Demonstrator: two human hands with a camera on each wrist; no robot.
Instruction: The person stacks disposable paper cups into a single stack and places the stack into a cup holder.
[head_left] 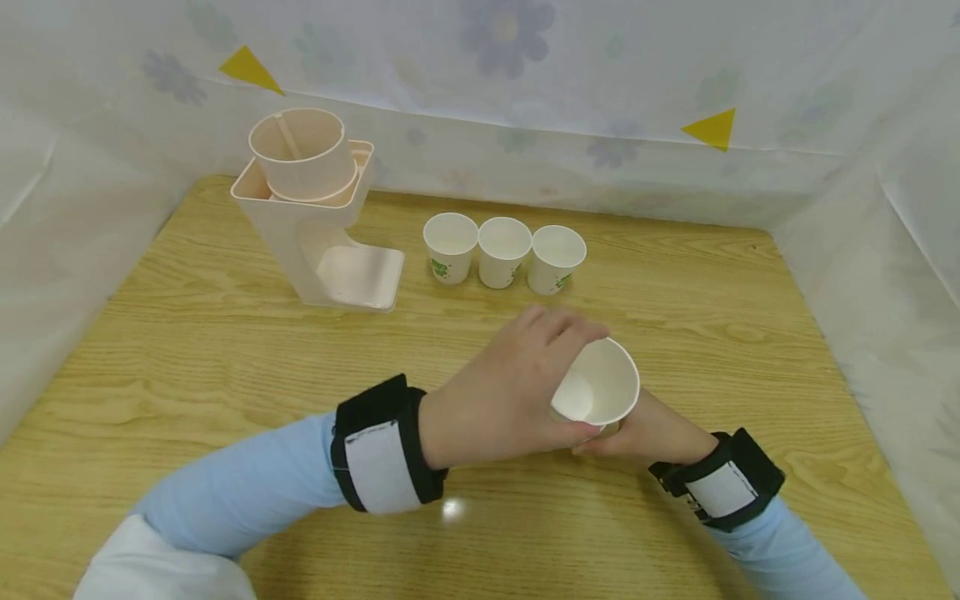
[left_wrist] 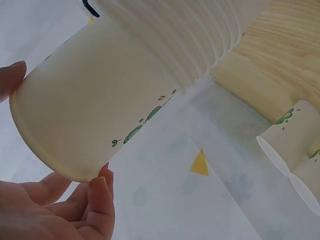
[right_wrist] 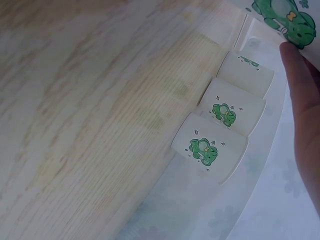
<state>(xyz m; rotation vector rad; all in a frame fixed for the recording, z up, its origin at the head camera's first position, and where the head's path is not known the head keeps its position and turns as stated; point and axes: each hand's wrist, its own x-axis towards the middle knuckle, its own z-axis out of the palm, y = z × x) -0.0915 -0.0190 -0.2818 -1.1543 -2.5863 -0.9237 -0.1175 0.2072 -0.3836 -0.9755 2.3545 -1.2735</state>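
My left hand (head_left: pixel 506 396) holds a white paper cup (head_left: pixel 603 379) by its rim, thumb on the near side and fingers over the far side. In the left wrist view, that cup stands partly out of a nested stack of paper cups (left_wrist: pixel 192 40), whose several rims show as ridges. Beneath and to the right, my right hand (head_left: pixel 656 429) grips the stack, partly hidden behind the cup. A green animal print (right_wrist: pixel 290 20) shows on the paper beside my right fingers in the right wrist view.
Three white paper cups (head_left: pixel 505 250) with green prints stand upright in a row toward the back of the wooden table (head_left: pixel 712 308). Left of them is a pale beige stand (head_left: pixel 300 242) with a round container (head_left: pixel 300 171) on top. White patterned sheets (head_left: pixel 465 108) enclose the table.
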